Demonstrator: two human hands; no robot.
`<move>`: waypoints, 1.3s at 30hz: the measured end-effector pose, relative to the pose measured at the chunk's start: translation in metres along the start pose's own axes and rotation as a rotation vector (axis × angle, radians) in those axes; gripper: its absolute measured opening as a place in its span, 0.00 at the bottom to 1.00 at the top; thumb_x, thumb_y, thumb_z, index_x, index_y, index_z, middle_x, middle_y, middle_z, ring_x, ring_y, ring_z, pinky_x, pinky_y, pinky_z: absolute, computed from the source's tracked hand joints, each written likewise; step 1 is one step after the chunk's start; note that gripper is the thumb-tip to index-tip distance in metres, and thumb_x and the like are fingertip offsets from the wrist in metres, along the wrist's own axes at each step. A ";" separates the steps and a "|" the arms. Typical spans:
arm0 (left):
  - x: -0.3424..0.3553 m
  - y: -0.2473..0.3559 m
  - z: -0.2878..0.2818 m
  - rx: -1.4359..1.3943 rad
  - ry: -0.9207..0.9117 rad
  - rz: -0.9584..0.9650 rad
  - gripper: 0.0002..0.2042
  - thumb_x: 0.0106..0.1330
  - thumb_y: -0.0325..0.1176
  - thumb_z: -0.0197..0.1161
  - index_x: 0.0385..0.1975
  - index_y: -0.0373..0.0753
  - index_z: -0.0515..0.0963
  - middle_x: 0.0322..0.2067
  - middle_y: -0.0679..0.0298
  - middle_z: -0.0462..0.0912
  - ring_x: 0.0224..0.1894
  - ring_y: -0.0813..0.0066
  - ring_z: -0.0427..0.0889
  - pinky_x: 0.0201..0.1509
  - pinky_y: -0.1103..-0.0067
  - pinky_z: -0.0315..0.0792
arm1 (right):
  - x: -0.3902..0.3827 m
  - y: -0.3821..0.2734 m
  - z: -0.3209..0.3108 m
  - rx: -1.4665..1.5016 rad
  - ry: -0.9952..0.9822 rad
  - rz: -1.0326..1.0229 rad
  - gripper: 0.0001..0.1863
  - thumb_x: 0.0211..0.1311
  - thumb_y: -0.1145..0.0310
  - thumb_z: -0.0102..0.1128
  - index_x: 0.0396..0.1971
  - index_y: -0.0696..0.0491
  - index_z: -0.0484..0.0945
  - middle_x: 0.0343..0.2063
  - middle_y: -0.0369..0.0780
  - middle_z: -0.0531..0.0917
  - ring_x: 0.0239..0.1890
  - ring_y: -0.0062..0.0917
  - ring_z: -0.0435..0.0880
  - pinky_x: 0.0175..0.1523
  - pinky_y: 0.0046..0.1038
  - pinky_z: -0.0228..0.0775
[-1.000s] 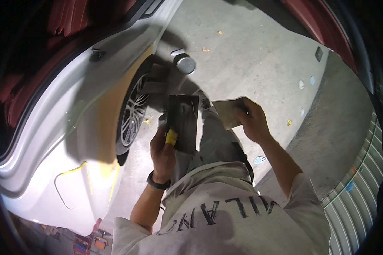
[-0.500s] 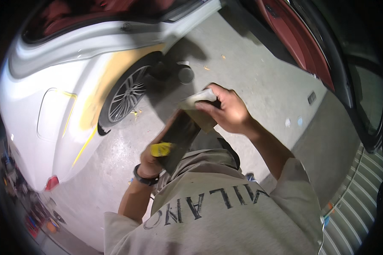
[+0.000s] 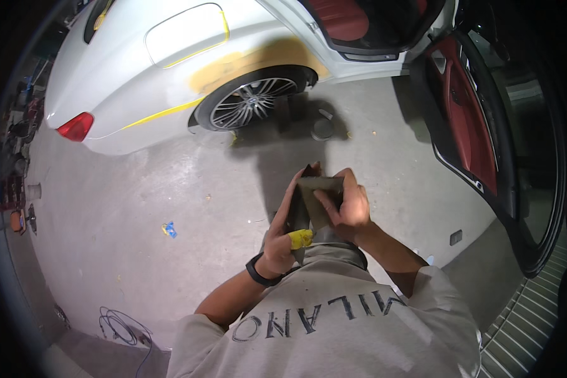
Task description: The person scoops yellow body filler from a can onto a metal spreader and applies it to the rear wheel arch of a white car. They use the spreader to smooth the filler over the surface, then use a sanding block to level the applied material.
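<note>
Left hand: the left hand (image 3: 278, 244) is partly closed, gripping a dark board (image 3: 298, 215), fingers along its outer side; a yellow wrap (image 3: 301, 239) covers the thumb.
Right hand: the right hand (image 3: 354, 209) is pinched closed on a thin spreader plate (image 3: 313, 186), thumb on the near face.
Board and plate: between the hands, in front of the torso; the plate overlaps the board, contact cannot be told.
Round tin: the tin (image 3: 322, 130) stands on the floor beyond the hands; contents cannot be made out.
Pale flat piece: the piece (image 3: 326, 114) lies just beyond the tin.
Car edge: the white car (image 3: 132, 88) spans the far side, its wheel (image 3: 252, 104) ahead and left of the hands.
Door edge: the open door (image 3: 472, 132) stands well apart, right of the hands.
Open room: concrete floor (image 3: 170, 183) extends left of the hands and ahead to the wheel.
Floor items: a blue-and-yellow scrap (image 3: 169, 230) lies left of the hands; a coiled cable (image 3: 123, 326) lies farther left and nearer the body.
</note>
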State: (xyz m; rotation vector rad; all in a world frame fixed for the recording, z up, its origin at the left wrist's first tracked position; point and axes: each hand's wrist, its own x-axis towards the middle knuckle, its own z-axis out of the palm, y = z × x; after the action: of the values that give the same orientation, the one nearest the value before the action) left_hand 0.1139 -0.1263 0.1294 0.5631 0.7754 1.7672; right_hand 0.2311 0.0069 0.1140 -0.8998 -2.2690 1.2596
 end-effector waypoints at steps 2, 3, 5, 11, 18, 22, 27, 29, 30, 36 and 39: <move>-0.013 0.006 0.002 0.170 -0.010 0.120 0.48 0.61 0.42 0.54 0.81 0.31 0.43 0.81 0.50 0.48 0.83 0.58 0.49 0.83 0.66 0.46 | -0.018 -0.012 0.014 0.041 -0.019 -0.088 0.22 0.67 0.64 0.71 0.49 0.57 0.67 0.32 0.51 0.86 0.30 0.47 0.87 0.38 0.42 0.80; -0.020 0.010 0.003 0.154 0.036 0.107 0.48 0.65 0.50 0.56 0.80 0.31 0.45 0.80 0.47 0.49 0.82 0.55 0.49 0.83 0.65 0.46 | -0.029 -0.017 0.019 0.115 -0.124 0.000 0.23 0.67 0.65 0.71 0.50 0.58 0.67 0.32 0.52 0.86 0.31 0.49 0.88 0.37 0.42 0.79; -0.029 0.016 0.005 0.244 0.057 0.135 0.50 0.66 0.55 0.58 0.80 0.30 0.45 0.80 0.47 0.49 0.82 0.56 0.50 0.83 0.66 0.45 | -0.050 -0.028 0.023 0.294 -0.160 -0.178 0.21 0.66 0.66 0.71 0.46 0.57 0.66 0.26 0.49 0.84 0.26 0.45 0.85 0.31 0.38 0.75; -0.047 0.019 0.050 0.231 0.250 0.245 0.51 0.56 0.46 0.58 0.79 0.25 0.48 0.80 0.47 0.52 0.82 0.56 0.52 0.84 0.67 0.44 | -0.031 -0.032 -0.029 0.169 -0.254 -0.452 0.21 0.67 0.60 0.70 0.47 0.57 0.70 0.28 0.49 0.84 0.27 0.44 0.86 0.34 0.38 0.75; -0.021 -0.043 0.143 0.158 0.129 0.043 0.53 0.50 0.42 0.59 0.79 0.26 0.48 0.80 0.48 0.52 0.79 0.58 0.58 0.80 0.71 0.52 | -0.066 0.039 -0.111 0.250 -0.232 -0.103 0.28 0.66 0.63 0.71 0.57 0.59 0.66 0.37 0.55 0.87 0.42 0.55 0.88 0.44 0.43 0.80; -0.005 -0.072 0.160 0.229 0.199 -0.031 0.41 0.59 0.41 0.54 0.73 0.24 0.61 0.70 0.43 0.68 0.71 0.50 0.70 0.76 0.64 0.61 | -0.098 0.062 -0.153 0.325 -0.210 -0.264 0.39 0.68 0.60 0.67 0.72 0.61 0.60 0.45 0.51 0.86 0.47 0.45 0.89 0.49 0.42 0.80; 0.010 -0.101 0.176 0.315 0.265 -0.099 0.39 0.60 0.43 0.54 0.71 0.25 0.65 0.66 0.43 0.74 0.68 0.47 0.74 0.75 0.62 0.65 | -0.104 0.069 -0.198 0.201 0.044 -0.266 0.24 0.67 0.59 0.70 0.50 0.58 0.70 0.28 0.51 0.85 0.29 0.44 0.88 0.35 0.40 0.77; 0.015 -0.112 0.185 0.166 0.124 -0.072 0.38 0.65 0.46 0.54 0.72 0.27 0.65 0.68 0.45 0.73 0.70 0.50 0.72 0.76 0.62 0.62 | -0.104 0.075 -0.207 0.224 0.043 -0.303 0.25 0.66 0.60 0.71 0.52 0.60 0.71 0.29 0.50 0.85 0.28 0.44 0.88 0.35 0.41 0.77; 0.015 -0.117 0.190 0.117 0.101 -0.031 0.38 0.67 0.47 0.53 0.73 0.27 0.64 0.68 0.45 0.72 0.70 0.50 0.71 0.77 0.63 0.61 | -0.099 0.079 -0.215 0.192 0.130 -0.241 0.26 0.65 0.60 0.71 0.53 0.61 0.71 0.29 0.49 0.85 0.28 0.44 0.87 0.35 0.42 0.77; 0.012 -0.122 0.200 0.438 0.092 -0.004 0.43 0.73 0.68 0.49 0.67 0.29 0.69 0.64 0.54 0.75 0.63 0.60 0.77 0.71 0.65 0.68 | -0.102 0.074 -0.220 0.298 0.118 -0.423 0.23 0.65 0.65 0.71 0.49 0.63 0.71 0.30 0.54 0.84 0.31 0.51 0.87 0.34 0.40 0.77; 0.009 -0.123 0.198 0.425 0.192 -0.036 0.44 0.72 0.70 0.50 0.68 0.31 0.67 0.64 0.53 0.75 0.63 0.62 0.77 0.70 0.66 0.68 | -0.098 0.070 -0.226 0.303 0.180 -0.333 0.20 0.65 0.68 0.71 0.48 0.61 0.72 0.29 0.53 0.85 0.32 0.50 0.87 0.36 0.39 0.78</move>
State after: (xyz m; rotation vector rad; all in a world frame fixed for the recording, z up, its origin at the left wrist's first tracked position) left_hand 0.3289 -0.0460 0.1728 0.6580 1.3032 1.6448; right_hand 0.4623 0.1022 0.1687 -0.4810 -1.9222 1.2665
